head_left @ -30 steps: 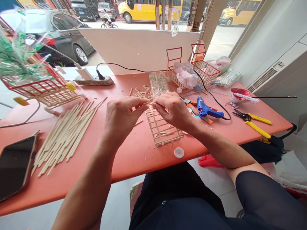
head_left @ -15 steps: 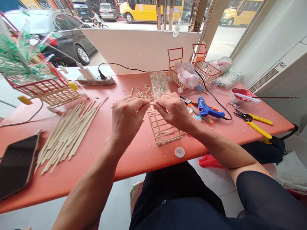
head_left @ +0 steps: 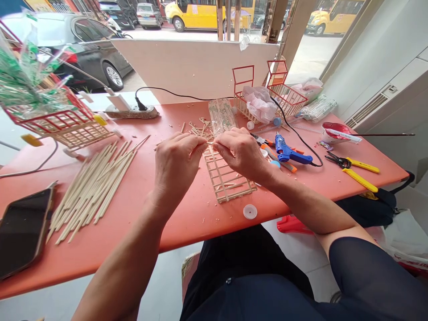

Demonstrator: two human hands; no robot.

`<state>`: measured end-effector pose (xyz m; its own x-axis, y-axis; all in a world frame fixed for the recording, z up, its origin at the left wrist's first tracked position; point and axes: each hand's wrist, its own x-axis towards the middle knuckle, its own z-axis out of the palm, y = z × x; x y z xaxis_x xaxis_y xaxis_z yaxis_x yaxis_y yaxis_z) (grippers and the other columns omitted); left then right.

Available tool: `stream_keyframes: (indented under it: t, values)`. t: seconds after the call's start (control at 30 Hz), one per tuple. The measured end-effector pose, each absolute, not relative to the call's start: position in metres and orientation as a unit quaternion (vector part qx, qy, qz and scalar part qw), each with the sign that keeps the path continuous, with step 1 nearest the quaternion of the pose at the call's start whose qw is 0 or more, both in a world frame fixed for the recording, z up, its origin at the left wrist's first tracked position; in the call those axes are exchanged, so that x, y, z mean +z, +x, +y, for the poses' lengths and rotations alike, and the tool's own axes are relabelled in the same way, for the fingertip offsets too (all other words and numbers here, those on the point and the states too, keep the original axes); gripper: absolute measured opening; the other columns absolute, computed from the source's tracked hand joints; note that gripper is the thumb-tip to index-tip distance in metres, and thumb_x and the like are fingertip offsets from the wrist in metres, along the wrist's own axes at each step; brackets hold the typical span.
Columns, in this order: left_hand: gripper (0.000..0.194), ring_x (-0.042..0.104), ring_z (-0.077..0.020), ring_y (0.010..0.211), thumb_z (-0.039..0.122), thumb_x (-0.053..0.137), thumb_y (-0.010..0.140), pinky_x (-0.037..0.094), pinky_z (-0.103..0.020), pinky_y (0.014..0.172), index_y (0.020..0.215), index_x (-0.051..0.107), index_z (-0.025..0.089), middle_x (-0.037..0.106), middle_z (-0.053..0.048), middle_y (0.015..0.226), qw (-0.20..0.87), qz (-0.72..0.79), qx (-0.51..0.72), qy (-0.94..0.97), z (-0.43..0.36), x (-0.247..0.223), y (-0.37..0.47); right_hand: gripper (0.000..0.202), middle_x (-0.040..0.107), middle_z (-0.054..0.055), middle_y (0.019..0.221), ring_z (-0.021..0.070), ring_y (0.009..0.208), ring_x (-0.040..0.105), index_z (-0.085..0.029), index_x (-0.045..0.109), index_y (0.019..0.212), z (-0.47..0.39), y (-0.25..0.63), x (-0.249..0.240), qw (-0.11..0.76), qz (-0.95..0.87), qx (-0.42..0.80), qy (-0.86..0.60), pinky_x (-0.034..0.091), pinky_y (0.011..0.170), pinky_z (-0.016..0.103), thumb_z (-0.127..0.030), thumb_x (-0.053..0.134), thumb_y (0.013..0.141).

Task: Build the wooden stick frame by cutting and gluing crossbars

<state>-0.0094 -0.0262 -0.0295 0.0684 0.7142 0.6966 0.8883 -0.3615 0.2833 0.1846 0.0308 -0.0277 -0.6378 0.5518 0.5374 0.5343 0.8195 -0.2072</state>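
My left hand (head_left: pixel 178 164) and my right hand (head_left: pixel 243 154) are closed, thumbs against fingers, with their tips almost meeting. Between them shows a bit of a thin wooden stick (head_left: pixel 210 143), pinched from both sides; the fingers cover most of it. Just below lies a flat lattice of wooden sticks (head_left: pixel 220 180) on the table, its far end partly hidden by my hands. Short broken stick pieces (head_left: pixel 201 128) are scattered behind. Many long wooden sticks (head_left: pixel 92 191) lie in a loose pile left of my left hand.
On the red table (head_left: pixel 147 236) a blue glue gun (head_left: pixel 290 154) and yellow-handled wire strippers (head_left: pixel 359 171) lie to the right. Red-trimmed stick baskets (head_left: pixel 245 96) stand behind; another basket (head_left: pixel 63 122) is at left. A phone (head_left: pixel 25 227), power strip (head_left: pixel 133 112) and white disc (head_left: pixel 250 211) also lie here.
The view has shifted very slightly. Both hands keep the same pinch above the lattice, with hardly any movement.
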Motion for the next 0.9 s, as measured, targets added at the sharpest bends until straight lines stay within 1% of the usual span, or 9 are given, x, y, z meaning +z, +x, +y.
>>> stream_keyframes:
  t: [0.23, 0.33, 0.4, 0.43, 0.63, 0.73, 0.83, 0.9]
  values:
    - [0.020, 0.071, -0.0234, 0.082, 0.027, 0.065, 0.103, 0.054, -0.036, 0.082, 0.089, 0.079, 0.023, 0.079, -0.004, 0.085, 0.132, -0.549, -0.391, -0.727, -0.0270, -0.0308, -0.0074, 0.038, 0.074, 0.008, 0.093, 0.0230, 0.092, 0.058, -0.017, 0.072, 0.095, 0.0301, 0.1851, -0.0288, 0.306, -0.905, 0.004, -0.296, 0.034, 0.089, 0.035, -0.034, 0.046, 0.116]
    - [0.015, 0.073, -0.0240, 0.087, 0.025, 0.067, 0.103, 0.055, -0.036, 0.084, 0.101, 0.081, 0.022, 0.082, -0.005, 0.092, 0.130, -0.553, -0.392, -0.724, -0.0283, -0.0303, -0.0058, 0.037, 0.074, 0.007, 0.092, 0.0228, 0.091, 0.058, -0.018, 0.072, 0.095, 0.0318, 0.1847, -0.0293, 0.305, -0.905, 0.004, -0.297, 0.034, 0.089, 0.035, -0.035, 0.046, 0.116]
    - [0.017, 0.075, -0.0245, 0.091, 0.024, 0.068, 0.103, 0.055, -0.036, 0.086, 0.112, 0.082, 0.023, 0.084, -0.005, 0.099, 0.131, -0.556, -0.392, -0.721, -0.0287, -0.0303, -0.0050, 0.037, 0.074, 0.007, 0.093, 0.0228, 0.091, 0.058, -0.018, 0.072, 0.095, 0.0325, 0.1844, -0.0294, 0.305, -0.904, 0.007, -0.299, 0.034, 0.090, 0.035, -0.034, 0.046, 0.116]
    - [0.018, 0.075, -0.0248, 0.092, 0.025, 0.067, 0.103, 0.055, -0.036, 0.087, 0.114, 0.082, 0.023, 0.084, -0.006, 0.100, 0.133, -0.557, -0.389, -0.721, -0.0288, -0.0305, -0.0047, 0.036, 0.074, 0.007, 0.093, 0.0229, 0.092, 0.058, -0.018, 0.072, 0.096, 0.0327, 0.1843, -0.0294, 0.304, -0.904, 0.008, -0.300, 0.034, 0.090, 0.035, -0.034, 0.046, 0.116]
    - [0.024, 0.072, -0.0282, 0.090, 0.027, 0.061, 0.106, 0.054, -0.041, 0.086, 0.097, 0.083, 0.023, 0.082, -0.007, 0.091, 0.157, -0.554, -0.376, -0.726, -0.0272, -0.0345, -0.0039, 0.037, 0.076, 0.007, 0.096, 0.0231, 0.093, 0.058, -0.018, 0.073, 0.097, 0.0310, 0.1847, -0.0285, 0.298, -0.905, 0.011, -0.302, 0.034, 0.090, 0.036, -0.035, 0.046, 0.116]
    - [0.026, 0.071, -0.0278, 0.087, 0.028, 0.060, 0.107, 0.053, -0.040, 0.084, 0.092, 0.081, 0.023, 0.080, -0.007, 0.087, 0.168, -0.552, -0.377, -0.724, -0.0261, -0.0365, -0.0029, 0.036, 0.076, 0.007, 0.095, 0.0231, 0.093, 0.058, -0.018, 0.073, 0.097, 0.0298, 0.1844, -0.0286, 0.301, -0.905, 0.010, -0.301, 0.034, 0.091, 0.036, -0.034, 0.046, 0.116]
    - [0.028, 0.071, -0.0275, 0.084, 0.029, 0.060, 0.106, 0.053, -0.040, 0.081, 0.088, 0.080, 0.023, 0.079, -0.006, 0.084, 0.177, -0.553, -0.370, -0.725, -0.0260, -0.0365, -0.0020, 0.038, 0.076, 0.008, 0.095, 0.0233, 0.093, 0.058, -0.018, 0.073, 0.096, 0.0291, 0.1837, -0.0285, 0.297, -0.905, 0.007, -0.305, 0.034, 0.090, 0.036, -0.034, 0.045, 0.116]
    - [0.027, 0.072, -0.0276, 0.085, 0.029, 0.061, 0.106, 0.054, -0.039, 0.082, 0.089, 0.081, 0.023, 0.080, -0.007, 0.084, 0.173, -0.557, -0.368, -0.724, -0.0267, -0.0345, -0.0018, 0.038, 0.076, 0.008, 0.095, 0.0234, 0.093, 0.058, -0.018, 0.073, 0.096, 0.0293, 0.1837, -0.0276, 0.293, -0.906, 0.008, -0.305, 0.034, 0.090, 0.036, -0.035, 0.045, 0.116]
